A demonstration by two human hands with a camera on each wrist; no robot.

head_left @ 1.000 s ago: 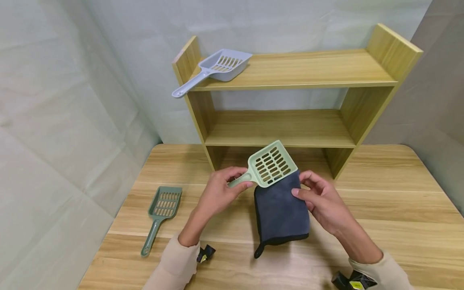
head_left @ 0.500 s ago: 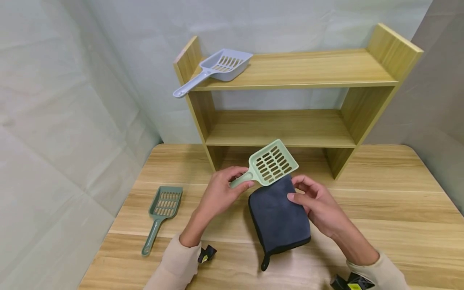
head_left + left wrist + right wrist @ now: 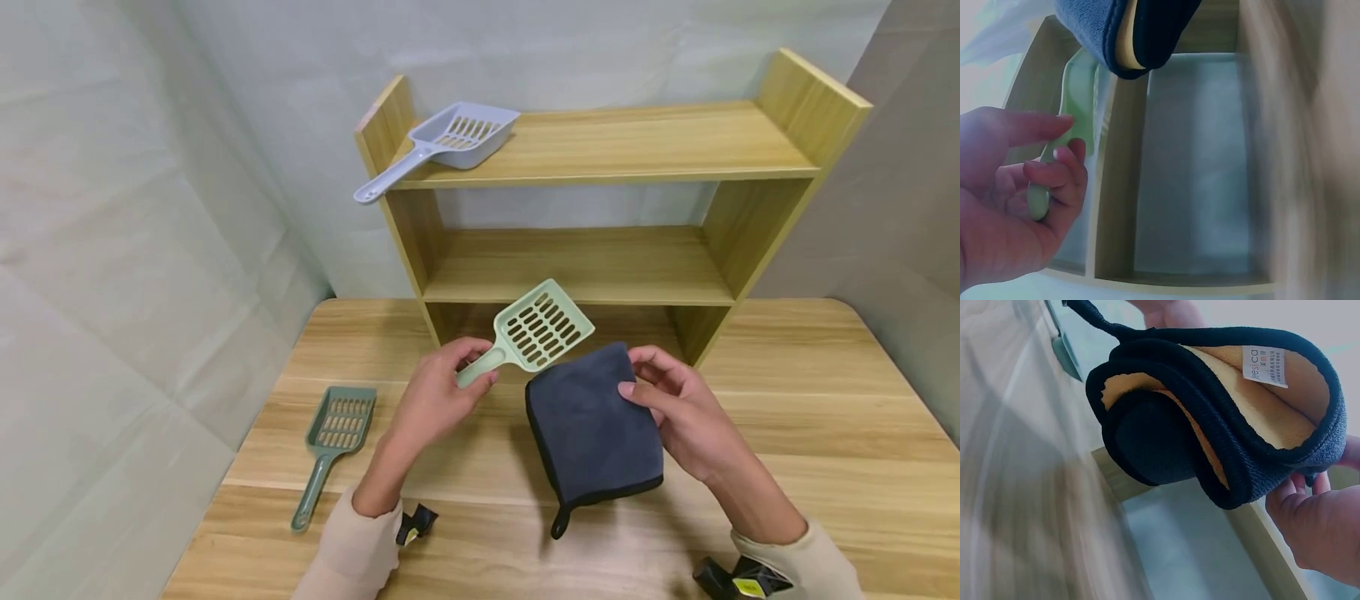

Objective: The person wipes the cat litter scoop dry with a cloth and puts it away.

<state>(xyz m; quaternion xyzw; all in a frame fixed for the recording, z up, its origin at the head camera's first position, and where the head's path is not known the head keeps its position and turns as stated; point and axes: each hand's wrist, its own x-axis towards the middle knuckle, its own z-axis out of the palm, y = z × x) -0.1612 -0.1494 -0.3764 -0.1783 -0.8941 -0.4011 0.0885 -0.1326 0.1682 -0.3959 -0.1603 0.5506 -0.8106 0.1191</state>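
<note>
In the head view my left hand (image 3: 437, 389) pinches the handle of a light green litter scoop (image 3: 542, 327), its slotted pan tilted up to the right. My right hand (image 3: 693, 414) grips the upper right edge of a folded dark blue cloth (image 3: 596, 425) with black edging and a small loop. The right wrist view shows the cloth's folded layers, with an orange inner side (image 3: 1235, 387) and a white label (image 3: 1264, 365). The pan's lower corner is right by the cloth's top edge. Fingertips of the right hand behind the cloth are partly hidden.
A dark green litter scoop (image 3: 341, 429) lies on the wooden table (image 3: 465, 517) at the left. Behind the hands stands a wooden shelf unit (image 3: 577, 265). On its top board, at the left, a grey-blue litter scoop (image 3: 463, 135) lies with its handle jutting past the edge.
My left hand and the light green scoop have shifted left. The cloth, which the scoop overlapped earlier, has swung down and then moved right with my right hand, so the two stand farther apart.
</note>
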